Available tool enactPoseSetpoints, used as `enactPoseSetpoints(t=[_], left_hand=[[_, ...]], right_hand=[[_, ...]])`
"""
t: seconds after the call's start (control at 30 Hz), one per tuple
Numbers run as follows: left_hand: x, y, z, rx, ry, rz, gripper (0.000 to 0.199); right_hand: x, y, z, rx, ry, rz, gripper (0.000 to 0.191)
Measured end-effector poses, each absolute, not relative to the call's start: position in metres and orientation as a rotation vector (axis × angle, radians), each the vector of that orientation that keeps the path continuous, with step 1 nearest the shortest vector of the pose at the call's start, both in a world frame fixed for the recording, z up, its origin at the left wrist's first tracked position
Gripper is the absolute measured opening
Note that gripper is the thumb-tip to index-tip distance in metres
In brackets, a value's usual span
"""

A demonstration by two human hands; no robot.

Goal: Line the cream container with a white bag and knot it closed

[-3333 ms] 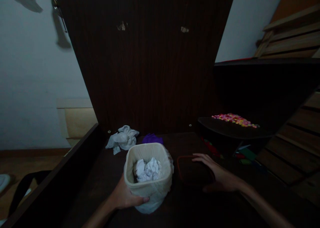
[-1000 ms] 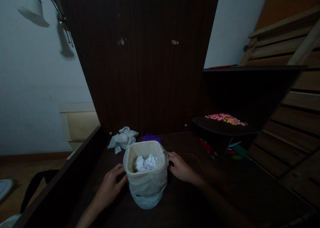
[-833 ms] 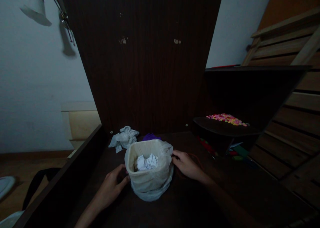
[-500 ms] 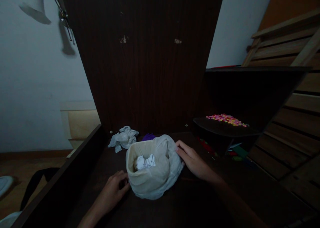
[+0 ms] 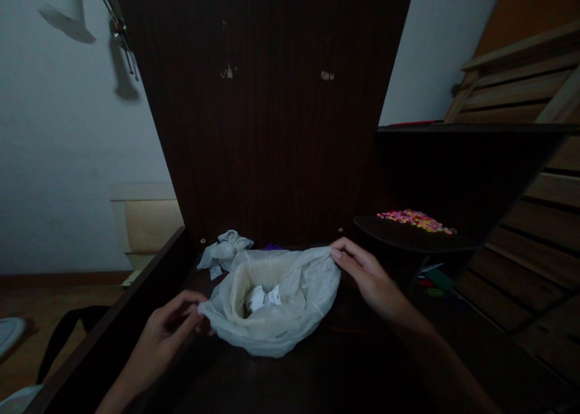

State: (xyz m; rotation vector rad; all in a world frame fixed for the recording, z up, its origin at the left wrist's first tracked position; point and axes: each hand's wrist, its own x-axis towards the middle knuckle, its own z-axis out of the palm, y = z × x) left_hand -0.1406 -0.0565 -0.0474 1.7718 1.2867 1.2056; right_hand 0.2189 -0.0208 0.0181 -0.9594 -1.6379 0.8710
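A pale bin (image 5: pixel 240 290) stands on the dark desk, its rim wrapped by a thin whitish plastic bag (image 5: pixel 281 338). Crumpled white paper (image 5: pixel 265 297) lies inside it. My left hand (image 5: pixel 174 323) pinches the bag's edge at the left and holds it out from the bin. At the far right, my right hand (image 5: pixel 362 272) grips the bag's edge between thumb and fingers. The bag is spread wide around the bin's opening, with loose folds on the right side.
Behind the bin lie a crumpled whitish plastic bag (image 5: pixel 225 251) and something purple (image 5: pixel 272 246), mostly hidden. A low shelf (image 5: pixel 385 229) at the right holds a pile of small colourful pieces (image 5: pixel 414 220). A raised board (image 5: pixel 136 290) edges the desk's left side.
My left hand has moved left, pulling the bag's edge outward. My right hand has moved slightly right and up with the other edge. The bag now flares around the bin's rim.
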Motion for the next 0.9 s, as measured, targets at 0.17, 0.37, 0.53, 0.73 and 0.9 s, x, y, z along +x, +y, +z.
enactPoseSetpoints(t=[0.17, 0.37, 0.53, 0.73, 0.9], left_hand=[[-0.139, -0.049, -0.037, 1.816, 1.336, 1.633, 0.031], [-0.128, -0.028, -0.022, 1.705, 1.313, 1.989, 0.037], [-0.108, -0.004, -0.002, 1.565, 1.206, 2.12, 0.039], [-0.102, 0.039, 0.012, 1.484, 1.535, 2.005, 0.037], [-0.118, 0.069, -0.004, 1.531, 1.79, 1.568, 0.037]], right_hand=[[0.219, -0.016, 0.024, -0.852, -1.614, 0.931, 0.014], [0.215, -0.003, 0.025, -0.579, -1.606, 0.79, 0.03], [0.205, 0.018, 0.025, -0.505, -1.618, 0.612, 0.03], [0.19, 0.069, 0.021, -0.741, -1.588, 0.558, 0.015], [0.191, 0.107, -0.007, -1.095, -1.601, 0.577, 0.031]])
